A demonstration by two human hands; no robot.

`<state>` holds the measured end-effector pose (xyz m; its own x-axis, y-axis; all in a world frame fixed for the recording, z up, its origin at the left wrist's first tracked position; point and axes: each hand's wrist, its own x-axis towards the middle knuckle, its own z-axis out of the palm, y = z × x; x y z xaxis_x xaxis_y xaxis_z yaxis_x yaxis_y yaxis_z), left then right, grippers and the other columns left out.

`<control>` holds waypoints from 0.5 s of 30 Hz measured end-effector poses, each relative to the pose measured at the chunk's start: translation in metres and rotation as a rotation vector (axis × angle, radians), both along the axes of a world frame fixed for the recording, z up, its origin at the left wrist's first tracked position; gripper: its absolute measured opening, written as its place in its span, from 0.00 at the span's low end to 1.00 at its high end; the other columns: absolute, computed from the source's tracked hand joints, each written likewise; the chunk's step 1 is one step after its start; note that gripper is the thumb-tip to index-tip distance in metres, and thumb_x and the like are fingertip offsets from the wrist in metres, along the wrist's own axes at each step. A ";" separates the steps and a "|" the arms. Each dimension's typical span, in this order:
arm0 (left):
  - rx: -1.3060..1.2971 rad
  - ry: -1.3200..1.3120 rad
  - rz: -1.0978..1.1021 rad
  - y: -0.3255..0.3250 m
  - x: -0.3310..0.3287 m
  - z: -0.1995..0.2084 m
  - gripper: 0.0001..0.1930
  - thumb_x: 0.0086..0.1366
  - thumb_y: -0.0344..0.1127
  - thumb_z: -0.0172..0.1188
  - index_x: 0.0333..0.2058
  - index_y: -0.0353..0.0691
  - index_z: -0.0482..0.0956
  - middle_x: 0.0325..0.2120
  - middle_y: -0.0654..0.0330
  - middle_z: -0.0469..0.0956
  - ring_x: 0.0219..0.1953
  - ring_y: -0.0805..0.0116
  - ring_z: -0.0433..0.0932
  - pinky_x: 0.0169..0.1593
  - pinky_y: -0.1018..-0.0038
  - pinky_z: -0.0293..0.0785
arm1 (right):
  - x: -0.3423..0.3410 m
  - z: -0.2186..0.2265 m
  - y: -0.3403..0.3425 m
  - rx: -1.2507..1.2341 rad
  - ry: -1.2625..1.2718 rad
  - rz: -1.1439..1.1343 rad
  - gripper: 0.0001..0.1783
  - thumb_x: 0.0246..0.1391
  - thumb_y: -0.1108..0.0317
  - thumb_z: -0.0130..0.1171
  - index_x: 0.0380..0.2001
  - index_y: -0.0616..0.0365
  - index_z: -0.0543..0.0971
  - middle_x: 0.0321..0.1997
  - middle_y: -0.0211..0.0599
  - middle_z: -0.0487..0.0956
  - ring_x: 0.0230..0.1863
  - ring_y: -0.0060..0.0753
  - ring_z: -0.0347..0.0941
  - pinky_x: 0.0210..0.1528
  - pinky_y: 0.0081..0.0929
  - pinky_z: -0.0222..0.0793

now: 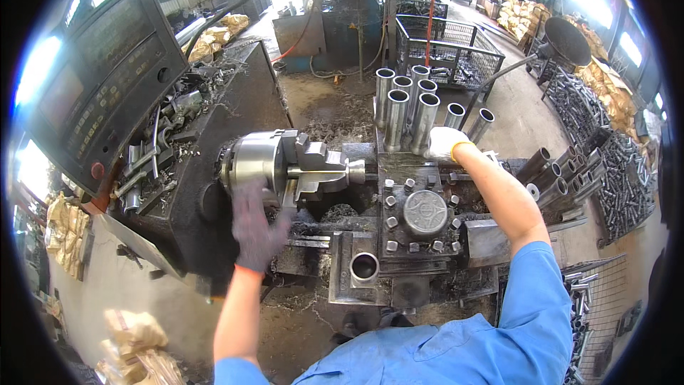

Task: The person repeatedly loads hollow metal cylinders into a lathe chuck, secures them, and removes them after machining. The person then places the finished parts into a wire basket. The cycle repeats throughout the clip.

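My left hand [258, 227], in a dark glove with an orange cuff, is at the near side of the lathe chuck [256, 159]. Its fingers are stretched and slightly blurred, the thumb apart, with nothing seen in them. A short metal piece with a flared end [355, 171] sticks out between the chuck jaws [313, 159]. In a white glove, my right hand [444, 144] is against the lower part of several upright metal tubes [396, 121]; its fingers are mostly hidden. Between my arms is the bolted tool post [425, 212]. One short tube [365, 267] stands on the near plate.
A control panel [107, 85] rises at the left, beside a chip-covered machine top [206, 93]. More tubes [559, 178] lie to the right of my right arm. Wire cages [456, 50] stand farther back. A lamp [568, 40] on a bent arm overhangs the right side.
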<state>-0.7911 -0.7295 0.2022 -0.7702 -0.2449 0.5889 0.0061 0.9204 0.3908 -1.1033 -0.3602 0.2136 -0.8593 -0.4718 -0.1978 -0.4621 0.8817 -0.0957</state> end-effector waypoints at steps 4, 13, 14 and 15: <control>-0.430 0.026 0.105 -0.055 -0.075 -0.007 0.41 0.64 0.59 0.63 0.68 0.35 0.70 0.70 0.45 0.68 0.76 0.44 0.60 0.81 0.45 0.47 | 0.023 0.024 -0.092 -0.316 -0.114 0.474 0.39 0.50 0.36 0.67 0.43 0.68 0.88 0.42 0.55 0.89 0.43 0.50 0.87 0.53 0.46 0.79; -0.394 0.101 0.063 -0.065 -0.081 -0.022 0.42 0.67 0.62 0.58 0.68 0.33 0.70 0.69 0.42 0.69 0.75 0.39 0.61 0.80 0.40 0.47 | 0.018 -0.027 -0.140 -0.163 -0.413 0.477 0.44 0.41 0.51 0.75 0.61 0.63 0.78 0.55 0.54 0.86 0.57 0.53 0.83 0.62 0.43 0.77; -0.394 0.084 0.065 -0.065 -0.082 -0.021 0.41 0.67 0.62 0.58 0.68 0.33 0.70 0.68 0.42 0.69 0.75 0.39 0.61 0.80 0.40 0.47 | 0.007 -0.026 -0.134 -0.276 -0.513 0.564 0.42 0.44 0.54 0.75 0.63 0.61 0.79 0.57 0.50 0.87 0.57 0.48 0.85 0.62 0.39 0.79; -0.410 0.105 0.063 -0.066 -0.083 -0.020 0.41 0.68 0.62 0.57 0.67 0.33 0.71 0.68 0.42 0.69 0.75 0.38 0.62 0.79 0.40 0.48 | -0.003 -0.025 -0.130 -0.130 -0.783 0.337 0.39 0.48 0.57 0.75 0.63 0.61 0.79 0.57 0.48 0.87 0.57 0.45 0.85 0.62 0.37 0.80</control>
<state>-0.8736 -0.7952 0.1817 -0.6918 -0.0187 0.7219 -0.0352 0.9994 -0.0078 -1.1062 -0.4904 0.1886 -0.3081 -0.7370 -0.6016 -0.4562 0.6693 -0.5864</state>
